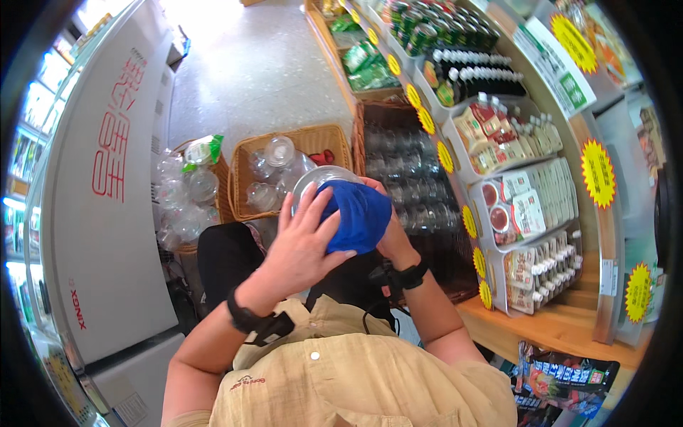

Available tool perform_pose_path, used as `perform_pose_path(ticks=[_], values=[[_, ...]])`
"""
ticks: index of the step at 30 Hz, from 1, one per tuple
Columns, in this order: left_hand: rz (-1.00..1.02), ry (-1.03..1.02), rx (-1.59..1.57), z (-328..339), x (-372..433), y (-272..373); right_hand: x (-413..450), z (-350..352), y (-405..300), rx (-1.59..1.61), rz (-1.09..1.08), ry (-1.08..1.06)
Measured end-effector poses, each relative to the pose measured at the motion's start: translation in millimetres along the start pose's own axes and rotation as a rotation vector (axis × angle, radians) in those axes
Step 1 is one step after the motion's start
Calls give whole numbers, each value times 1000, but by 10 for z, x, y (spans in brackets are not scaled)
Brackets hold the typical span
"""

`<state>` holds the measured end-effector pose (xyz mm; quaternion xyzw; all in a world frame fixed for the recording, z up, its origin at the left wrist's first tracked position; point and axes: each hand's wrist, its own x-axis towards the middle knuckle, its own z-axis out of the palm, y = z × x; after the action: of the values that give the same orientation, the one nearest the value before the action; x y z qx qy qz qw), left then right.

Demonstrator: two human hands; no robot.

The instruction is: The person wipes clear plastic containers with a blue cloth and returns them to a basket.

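A blue cloth is bunched between my two hands, just in front of my chest. My left hand lies over the cloth with its fingers spread, the fingertips reaching a round clear plastic jar. Behind the cloth and the jar, my right hand wraps round from the right side, and its fingers are partly hidden. Beyond them stands a wicker basket that holds several clear plastic jars and a red item.
Another basket is heaped with clear jars at the left, beside a white freezer cabinet. To the right, a dark wicker basket holds rows of clear jars. Shelf bins with pouches and a wooden shelf edge stand farther right.
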<state>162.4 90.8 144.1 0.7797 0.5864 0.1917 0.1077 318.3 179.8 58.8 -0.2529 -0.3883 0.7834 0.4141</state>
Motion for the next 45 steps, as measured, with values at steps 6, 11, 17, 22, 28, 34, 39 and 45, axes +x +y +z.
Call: perform_pose_path(ticks=[6, 11, 17, 22, 28, 34, 39, 45], values=[[-235, 321, -36, -39, -109, -288, 46, 511, -17, -93, -40, -33], [-416, 573, -376, -46, -191, -600, -112, 804, -113, -315, -19, -58], [-591, 479, -1478, -33, -384, -727, -82, 674, -25, -326, -63, -50], [-652, 441, -1887, 16, -630, -859, -53, 755, -42, -76, -23, -67], [-403, 314, -1507, -428, -722, -817, -21, 870, -88, -131, 46, -243], [-326, 44, -1356, -705, -720, -737, -25, 945, -55, -352, 71, -361], [-335, 312, -1404, -455, -744, -646, -2, 1004, -33, -334, -54, -187], [-440, 506, -1740, 132, -799, -461, 111, 1308, -60, -142, -224, -11]])
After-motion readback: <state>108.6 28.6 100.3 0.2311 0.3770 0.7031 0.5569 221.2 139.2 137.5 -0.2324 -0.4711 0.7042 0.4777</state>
